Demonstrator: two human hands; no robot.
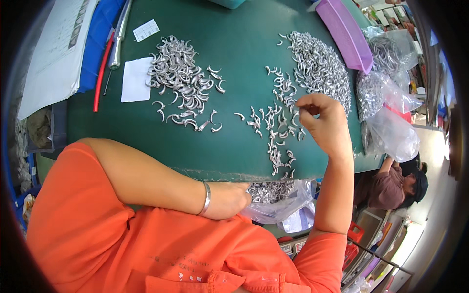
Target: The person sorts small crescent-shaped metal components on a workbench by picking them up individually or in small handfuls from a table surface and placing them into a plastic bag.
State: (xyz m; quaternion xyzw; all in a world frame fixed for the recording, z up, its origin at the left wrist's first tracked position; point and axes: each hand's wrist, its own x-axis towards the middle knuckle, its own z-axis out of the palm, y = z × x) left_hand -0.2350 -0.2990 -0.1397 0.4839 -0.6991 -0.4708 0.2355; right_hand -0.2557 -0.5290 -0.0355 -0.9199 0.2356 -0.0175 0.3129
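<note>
**Now sorting small curved metal pieces on a green table**

Currently hovering right of centre in the frame: right hand [326, 124], fingers [309, 108] curled inward with tips pinched close together, apparently nipping one small silvery curved metal piece, though too small to tell for sure. Lying directly beneath and left of that hand: a loose scatter of small curved silvery metal hooks [274, 128], trailing down toward the near table edge. Spreading across the upper right: a dense heap of the same silvery hooks [320, 68]. Sitting in the upper left centre: a second heap of larger curved silvery pieces [181, 80], well apart from the scatter.

Resting at lower centre, at the near edge of the dark green table surface [234, 44]: left hand [228, 199], wearing a silver bangle at the wrist, fingers bent and gripping the mouth of a clear plastic bag [281, 198] partly filled with hooks, hanging just below the table edge.

Lying at the left: white paper slip [135, 79], red rod [102, 71], metal tube [118, 36]. Leaning at the upper right: purple plastic tray [344, 34], with clear filled bags [388, 102] beside it.
</note>
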